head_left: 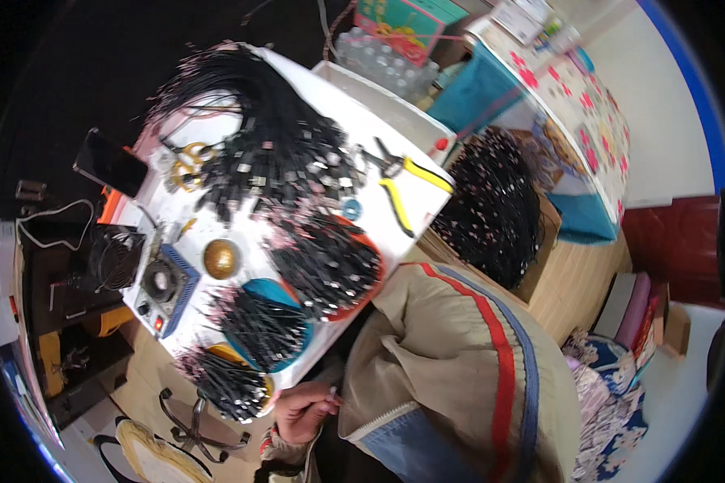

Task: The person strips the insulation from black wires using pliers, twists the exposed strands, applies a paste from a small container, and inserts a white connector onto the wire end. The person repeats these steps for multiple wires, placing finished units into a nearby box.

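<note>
My left hand is low in the view beside the white table's near edge. Its fingers are closed, with a small pale tip showing at the fingertips, too small to name. My right hand is out of sight; a beige sleeve with red and blue stripes fills the lower middle. Closest to my left hand are bunches of short black cables in a yellow bowl. More cables lie in a blue bowl and a red-orange bowl. A large heap of black cables covers the table's far part.
Yellow-handled wire strippers lie at the table's right, with yellow-handled scissors farther left. A blue device with a round pot stands beside a small round tin. A phone leans at the left edge. A carton of black cables sits right.
</note>
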`<state>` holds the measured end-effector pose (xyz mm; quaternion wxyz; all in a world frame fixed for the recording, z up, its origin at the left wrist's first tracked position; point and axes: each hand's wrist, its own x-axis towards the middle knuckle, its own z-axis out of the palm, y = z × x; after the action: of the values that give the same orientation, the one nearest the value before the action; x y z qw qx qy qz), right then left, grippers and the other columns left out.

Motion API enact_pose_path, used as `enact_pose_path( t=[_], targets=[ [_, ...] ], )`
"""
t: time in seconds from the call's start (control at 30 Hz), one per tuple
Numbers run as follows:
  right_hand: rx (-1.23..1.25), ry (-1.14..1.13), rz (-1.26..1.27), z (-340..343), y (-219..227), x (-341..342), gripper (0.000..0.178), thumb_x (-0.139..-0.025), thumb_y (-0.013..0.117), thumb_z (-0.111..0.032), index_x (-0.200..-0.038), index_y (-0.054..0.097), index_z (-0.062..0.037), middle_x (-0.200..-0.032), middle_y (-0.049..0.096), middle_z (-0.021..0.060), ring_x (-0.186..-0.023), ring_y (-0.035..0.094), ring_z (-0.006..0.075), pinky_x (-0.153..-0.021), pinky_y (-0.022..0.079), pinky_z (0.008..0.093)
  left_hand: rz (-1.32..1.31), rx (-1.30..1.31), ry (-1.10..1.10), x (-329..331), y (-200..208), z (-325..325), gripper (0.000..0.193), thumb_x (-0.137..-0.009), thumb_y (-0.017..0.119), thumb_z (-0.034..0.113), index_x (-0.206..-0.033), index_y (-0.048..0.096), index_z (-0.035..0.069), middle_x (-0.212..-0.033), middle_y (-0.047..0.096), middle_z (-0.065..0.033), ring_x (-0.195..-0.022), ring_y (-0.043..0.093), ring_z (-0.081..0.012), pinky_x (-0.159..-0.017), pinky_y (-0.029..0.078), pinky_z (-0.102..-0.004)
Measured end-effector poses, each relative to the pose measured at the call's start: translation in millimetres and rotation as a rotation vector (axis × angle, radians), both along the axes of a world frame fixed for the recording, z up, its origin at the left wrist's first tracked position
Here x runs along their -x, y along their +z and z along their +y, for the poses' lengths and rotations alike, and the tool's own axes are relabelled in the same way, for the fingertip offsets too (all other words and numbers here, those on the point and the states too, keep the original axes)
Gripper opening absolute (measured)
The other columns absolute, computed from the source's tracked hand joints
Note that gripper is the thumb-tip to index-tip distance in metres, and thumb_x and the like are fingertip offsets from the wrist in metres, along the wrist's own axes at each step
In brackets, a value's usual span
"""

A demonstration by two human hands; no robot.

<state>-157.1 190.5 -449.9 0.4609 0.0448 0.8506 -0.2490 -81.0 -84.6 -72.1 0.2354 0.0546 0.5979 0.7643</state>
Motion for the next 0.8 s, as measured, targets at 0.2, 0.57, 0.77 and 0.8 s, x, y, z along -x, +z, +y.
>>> enact_pose_path(
  t=[0.2,0.57,0.77,0.8],
  targets=[
    [0.112,0.109,0.092,2,5,6,0.034,-0.083,0.055,-0.033,-0.101,0.069,-0.0067,-0.096,0.068,0.0194,-0.09,0.064,0.0384,-0.083,0.049,0.0464,0.059,0.039,0.086,-39,-37,70,0.024,-0.091,0.064,0.018,-0.086,0.064,-0.005,-0.078,0.064,-0.0113,-0.059,0.055,-0.0131,-0.055,0.044,-0.0247],
    [0.575,-0.612,0.626,143,107,-49,0.02,-0.077,0.061,-0.024,-0.077,0.07,-0.0066,-0.075,0.069,0.0131,-0.069,0.067,0.0307,-0.068,0.054,0.0405,0.15,0.125,-0.207,-42,-13,164,0.012,-0.093,0.058,0.005,-0.095,0.063,-0.005,-0.084,0.063,-0.0089,-0.066,0.055,-0.0109,-0.061,0.045,-0.0228],
    [0.205,-0.378,0.48,74,47,-7,0.018,-0.065,0.059,-0.02,-0.069,0.07,-0.0058,-0.075,0.066,0.0195,-0.069,0.065,0.0363,-0.067,0.051,0.0464,0.266,0.217,-0.199,-39,-20,156,0.015,-0.093,0.054,0.001,-0.106,0.061,-0.001,-0.084,0.063,-0.0108,-0.065,0.053,-0.0108,-0.059,0.044,-0.0237],
    [0.291,-0.341,0.514,69,44,-9,0.02,-0.064,0.059,-0.02,-0.07,0.07,-0.004,-0.071,0.065,0.0205,-0.066,0.063,0.038,-0.064,0.05,0.0478,0.269,0.135,-0.134,-35,-24,155,0.015,-0.093,0.054,0.003,-0.107,0.06,-0.001,-0.083,0.062,-0.0109,-0.064,0.052,-0.0105,-0.056,0.043,-0.0242]
  ],
)
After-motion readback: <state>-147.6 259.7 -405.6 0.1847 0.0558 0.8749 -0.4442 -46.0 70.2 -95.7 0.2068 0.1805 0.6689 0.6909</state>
